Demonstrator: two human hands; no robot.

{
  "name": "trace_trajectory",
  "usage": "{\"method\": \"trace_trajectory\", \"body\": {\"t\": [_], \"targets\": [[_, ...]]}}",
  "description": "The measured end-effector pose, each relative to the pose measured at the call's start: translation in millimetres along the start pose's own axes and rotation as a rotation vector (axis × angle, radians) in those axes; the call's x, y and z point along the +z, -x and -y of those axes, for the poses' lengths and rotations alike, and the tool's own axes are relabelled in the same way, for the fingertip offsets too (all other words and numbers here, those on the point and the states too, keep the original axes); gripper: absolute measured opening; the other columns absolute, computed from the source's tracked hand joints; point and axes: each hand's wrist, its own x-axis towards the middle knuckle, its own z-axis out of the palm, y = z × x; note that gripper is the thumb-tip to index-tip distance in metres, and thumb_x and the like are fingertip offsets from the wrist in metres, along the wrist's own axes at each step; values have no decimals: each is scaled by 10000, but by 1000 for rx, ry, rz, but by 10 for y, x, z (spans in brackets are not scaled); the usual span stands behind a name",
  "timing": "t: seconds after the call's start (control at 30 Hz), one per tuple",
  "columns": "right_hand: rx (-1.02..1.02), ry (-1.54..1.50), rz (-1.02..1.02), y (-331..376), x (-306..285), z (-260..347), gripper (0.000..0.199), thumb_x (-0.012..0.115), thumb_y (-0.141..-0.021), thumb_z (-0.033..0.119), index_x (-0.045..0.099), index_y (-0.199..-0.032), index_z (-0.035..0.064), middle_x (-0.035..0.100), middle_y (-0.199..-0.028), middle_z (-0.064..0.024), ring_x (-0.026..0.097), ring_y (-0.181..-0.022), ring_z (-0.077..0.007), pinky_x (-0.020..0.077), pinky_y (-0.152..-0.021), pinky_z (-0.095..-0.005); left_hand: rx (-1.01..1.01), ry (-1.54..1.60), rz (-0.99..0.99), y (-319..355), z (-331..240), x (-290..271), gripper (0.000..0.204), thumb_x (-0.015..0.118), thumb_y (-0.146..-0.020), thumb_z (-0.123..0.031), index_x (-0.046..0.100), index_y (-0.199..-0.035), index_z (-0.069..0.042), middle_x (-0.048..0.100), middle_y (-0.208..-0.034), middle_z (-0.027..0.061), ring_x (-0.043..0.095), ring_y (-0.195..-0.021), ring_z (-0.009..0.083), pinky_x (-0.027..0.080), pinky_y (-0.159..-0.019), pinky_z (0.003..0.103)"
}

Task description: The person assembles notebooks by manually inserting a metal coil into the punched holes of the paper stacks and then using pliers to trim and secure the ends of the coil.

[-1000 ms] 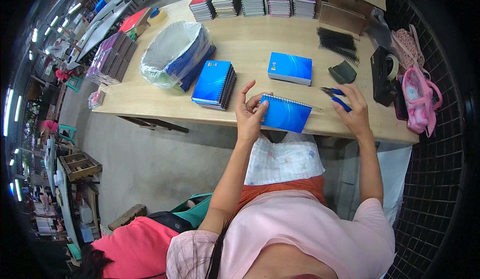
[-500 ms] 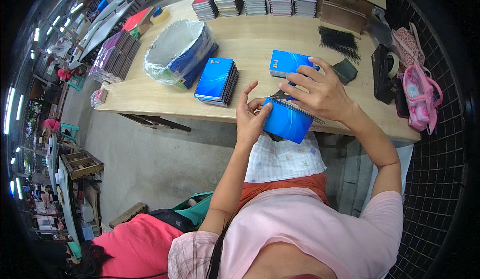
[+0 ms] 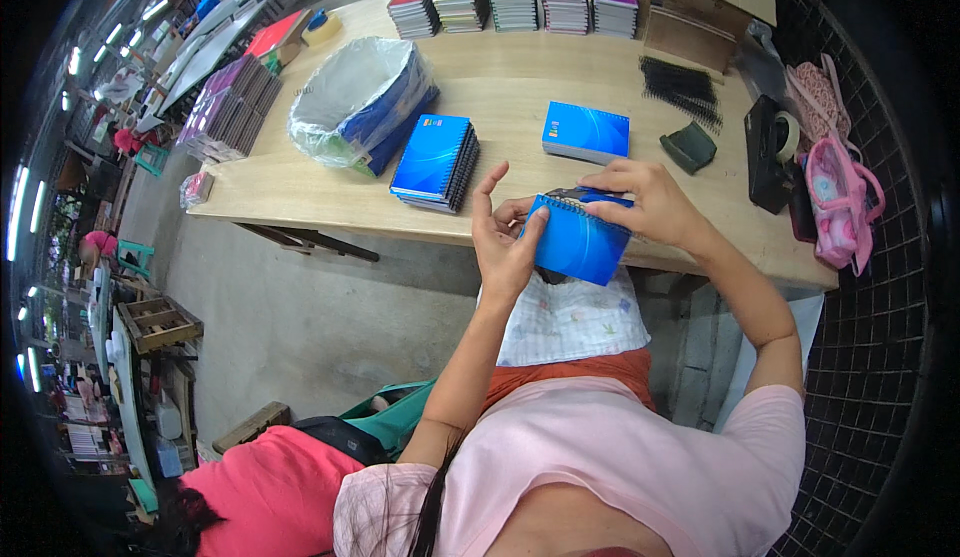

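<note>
My left hand (image 3: 508, 235) pinches a small blue notebook (image 3: 580, 245) at its upper left corner, thumb on the cover, index finger raised. A dark spiral coil runs along the notebook's upper edge. My right hand (image 3: 640, 202) is closed at that edge around a blue-handled tool (image 3: 608, 197) that looks like pliers; its dark jaws point left along the coil. The fingers partly hide the tool and the coil's right end. Just beyond lies a stack of blue notebook blocks (image 3: 587, 131) with no coil showing. Left of it stands a stack of coil-bound blue notebooks (image 3: 432, 160).
A plastic-lined blue bin (image 3: 362, 107) stands at the table's left. Along the back are red, yellow, green, pink and purple notebook stacks (image 3: 512, 2) and cardboard boxes (image 3: 700, 7). Black coils (image 3: 680, 89), a dark green object (image 3: 688, 147), a tape dispenser (image 3: 770, 152) and a pink bag (image 3: 840, 202) sit right.
My right hand has come down and nearer the notebook's coil edge with the tool, its fingers now closer together. My left hand keeps its pinch on the notebook.
</note>
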Motion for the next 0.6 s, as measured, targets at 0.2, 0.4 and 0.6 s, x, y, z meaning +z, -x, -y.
{"method": "trace_trajectory", "body": {"t": [0.2, 0.4, 0.6], "targets": [[34, -333, -686, 149, 189, -207, 430, 664, -929, 356, 618, -1212, 36, 651, -924, -91, 604, -761, -172, 486, -675, -306, 146, -130, -144, 34, -99, -126, 494, 683, -877, 36, 488, -1327, -24, 681, -919, 64, 631, -847, 108, 511, -727, 234], [344, -1118, -701, 618, 765, -215, 550, 698, -923, 269, 460, -1341, 4, 590, -1179, -137, 591, -984, -211, 520, -809, -364, 967, -300, 381, 525, 107, 169, 164, 564, -952, -95, 694, -1044, -59, 676, -1004, 102, 639, -945, 302, 478, -877, 475], [296, -582, -666, 730, 949, -652, 682, 691, -902, 54, 318, -1458, -72, 480, -1406, -199, 526, -1228, -267, 431, -1040, -415, 890, -559, 275, 584, 53, 100, 361, 638, -912, -304, 592, -1131, -21, 565, -1208, 133, 510, -1167, 329, 414, -969, 489]]}}
